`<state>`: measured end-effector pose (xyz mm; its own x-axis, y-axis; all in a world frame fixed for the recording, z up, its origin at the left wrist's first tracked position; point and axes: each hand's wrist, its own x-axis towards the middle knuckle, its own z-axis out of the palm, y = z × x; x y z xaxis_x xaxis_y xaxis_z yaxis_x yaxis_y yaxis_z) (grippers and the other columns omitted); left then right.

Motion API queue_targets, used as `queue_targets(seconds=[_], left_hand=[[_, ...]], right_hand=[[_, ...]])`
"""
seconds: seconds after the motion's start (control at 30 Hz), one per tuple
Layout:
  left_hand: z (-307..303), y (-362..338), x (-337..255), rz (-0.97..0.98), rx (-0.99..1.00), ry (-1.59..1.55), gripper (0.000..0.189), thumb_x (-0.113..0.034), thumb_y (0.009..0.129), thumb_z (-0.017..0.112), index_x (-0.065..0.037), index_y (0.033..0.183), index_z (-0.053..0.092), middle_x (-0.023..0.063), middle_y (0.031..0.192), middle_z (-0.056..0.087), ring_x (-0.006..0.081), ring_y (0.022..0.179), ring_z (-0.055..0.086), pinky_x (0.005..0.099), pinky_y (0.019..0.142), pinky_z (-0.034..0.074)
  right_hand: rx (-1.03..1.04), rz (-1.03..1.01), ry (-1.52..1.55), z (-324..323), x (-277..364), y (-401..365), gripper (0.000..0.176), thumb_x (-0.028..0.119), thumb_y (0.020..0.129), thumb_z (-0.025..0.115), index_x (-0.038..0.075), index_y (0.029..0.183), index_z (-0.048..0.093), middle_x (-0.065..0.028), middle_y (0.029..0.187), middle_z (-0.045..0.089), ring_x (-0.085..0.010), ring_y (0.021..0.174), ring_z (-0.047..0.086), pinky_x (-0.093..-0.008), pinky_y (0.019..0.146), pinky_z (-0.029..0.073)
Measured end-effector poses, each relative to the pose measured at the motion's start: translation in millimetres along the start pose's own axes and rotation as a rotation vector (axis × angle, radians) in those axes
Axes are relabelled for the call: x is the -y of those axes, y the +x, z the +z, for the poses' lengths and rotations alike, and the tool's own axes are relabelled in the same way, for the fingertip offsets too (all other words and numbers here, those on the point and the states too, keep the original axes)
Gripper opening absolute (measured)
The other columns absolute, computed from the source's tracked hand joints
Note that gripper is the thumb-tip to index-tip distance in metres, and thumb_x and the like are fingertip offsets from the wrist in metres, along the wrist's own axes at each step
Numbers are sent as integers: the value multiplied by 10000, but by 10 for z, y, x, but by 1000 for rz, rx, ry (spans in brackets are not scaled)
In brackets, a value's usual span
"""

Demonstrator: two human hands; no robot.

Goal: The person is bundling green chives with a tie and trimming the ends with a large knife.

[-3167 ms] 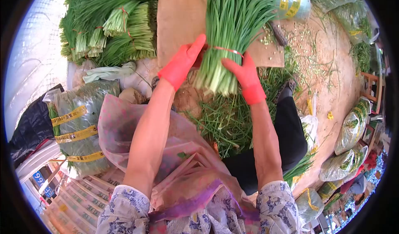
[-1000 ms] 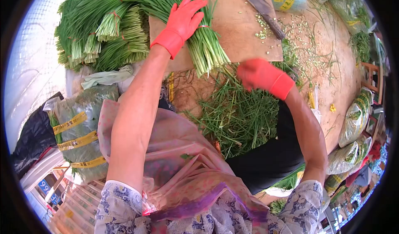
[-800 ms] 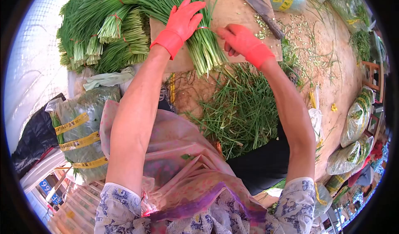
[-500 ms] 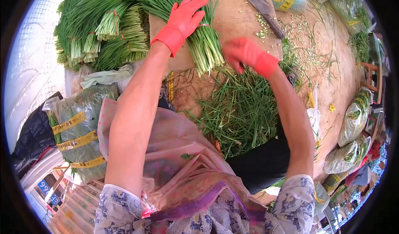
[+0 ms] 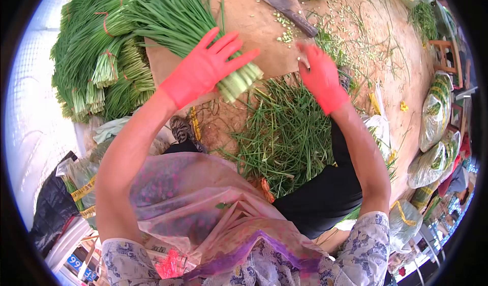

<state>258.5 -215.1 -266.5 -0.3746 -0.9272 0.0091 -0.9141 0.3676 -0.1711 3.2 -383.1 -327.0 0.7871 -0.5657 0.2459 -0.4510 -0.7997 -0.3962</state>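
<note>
A thick bundle of garlic chives lies slantwise on a brown board, its pale cut ends toward me. Across the stem end rests my left hand in a red rubber glove, fingers outstretched and spread over the stems. My right hand, gloved alike, hovers by the board's right corner, apart from the bundle. Its thumb stands away from the fingers and nothing shows in it. On the board's far right side lies a long dark blade, with chopped stem bits beside it.
Tied chive bundles are heaped at the left. Loose green trimmings cover the floor between my legs. Plastic-wrapped packs stand along the right, and a wooden stool is behind them.
The view has shifted, moving the board and heap leftward. My left hand now lies flatter across the stem end, hiding the red tie. My right hand has drawn away from the cut ends.
</note>
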Motion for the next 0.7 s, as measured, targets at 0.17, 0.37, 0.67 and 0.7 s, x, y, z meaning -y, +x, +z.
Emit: queue_targets(seconds=[0.17, 0.37, 0.67, 0.7], left_hand=[[-79, 775, 110, -50, 178, -214, 962, -387, 560, 834, -156, 1409, 444, 106, 962, 640, 304, 936, 617, 484, 1030, 368], [-155, 1194, 57, -361, 523, -510, 1044, -516, 543, 832, -80, 1408, 441, 206, 1075, 673, 376, 1012, 640, 438, 996, 410], [15, 789, -116, -392, 64, -384, 1428, -599, 442, 868, -43, 1525, 122, 239, 1516, 298, 392, 1376, 338, 529, 1068, 336], [-8, 776, -230, -399, 74, -390, 1428, -599, 442, 868, -43, 1525, 122, 239, 1516, 298, 392, 1376, 338, 529, 1068, 336]], right_hand=[[-88, 194, -93, 189, -327, 844, 435, 101, 813, 598, 129, 1236, 499, -172, 1041, 623, -383, 930, 637, -492, 766, 525], [153, 128, -258, 212, -500, 1011, 504, 156, 813, 586, 156, 1298, 452, -190, 1096, 636, -390, 909, 647, -487, 757, 525], [32, 510, 413, 45, -278, 49, 537, 218, 850, 625, 161, 1359, 463, -155, 974, 692, -358, 869, 669, -407, 751, 531], [-191, 407, 473, 212, -194, -104, 492, 230, 852, 616, 146, 1318, 485, -168, 917, 684, -371, 817, 662, -422, 718, 526]])
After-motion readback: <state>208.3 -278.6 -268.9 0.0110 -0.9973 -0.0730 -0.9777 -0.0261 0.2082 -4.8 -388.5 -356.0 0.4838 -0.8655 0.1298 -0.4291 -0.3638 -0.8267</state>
